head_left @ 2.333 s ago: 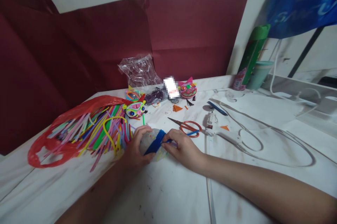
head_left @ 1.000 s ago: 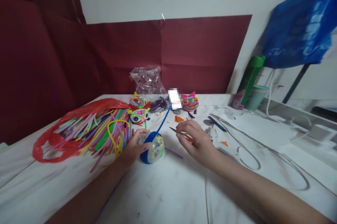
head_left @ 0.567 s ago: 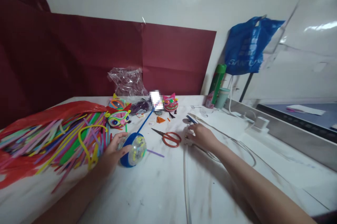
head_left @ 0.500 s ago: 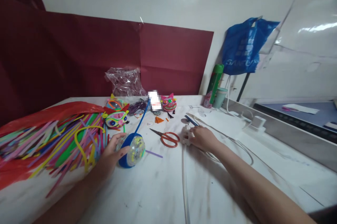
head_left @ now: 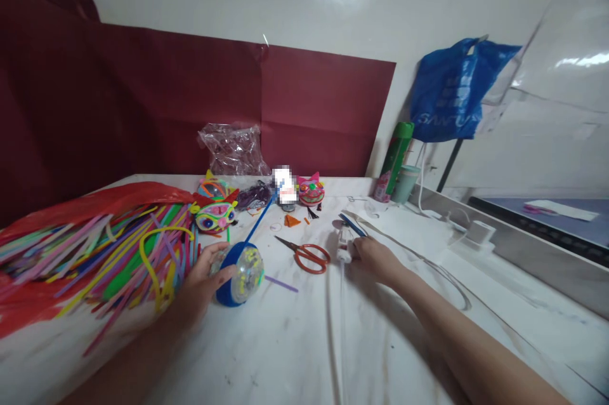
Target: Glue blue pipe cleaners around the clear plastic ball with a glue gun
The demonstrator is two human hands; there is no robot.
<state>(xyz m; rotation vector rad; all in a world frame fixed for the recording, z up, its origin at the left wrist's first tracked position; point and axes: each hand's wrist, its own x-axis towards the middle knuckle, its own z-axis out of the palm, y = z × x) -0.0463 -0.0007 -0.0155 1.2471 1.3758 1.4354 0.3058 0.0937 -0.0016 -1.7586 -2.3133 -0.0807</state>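
Observation:
My left hand [head_left: 207, 278] is wrapped round a clear ball [head_left: 248, 272] with yellow bits inside. A blue strip [head_left: 231, 275] circles the ball, and its free end [head_left: 260, 221] sticks up to the right. My right hand [head_left: 375, 258] rests at a white device with a cable [head_left: 343, 246], its fingers closed beside a dark blue stick-like item [head_left: 353, 225]. The fingertips are partly hidden, so what they grip is unclear. Between the hands lie scissors with red handles [head_left: 311, 259] and a purple strip [head_left: 281, 284].
Colourful strips [head_left: 118, 252] spread over red plastic at the left. Two decorated balls [head_left: 215, 217] [head_left: 213, 189] and a pink one [head_left: 311, 189] stand behind. Crumpled clear plastic [head_left: 235, 148], a green can [head_left: 397, 154], a cup [head_left: 406, 184] and a white adapter [head_left: 480, 233] are farther back.
The view has shifted slightly, moving the scene rightward. The white device now stands more upright beside my right hand, with its cable lifted from the table. My left hand still holds the ball.

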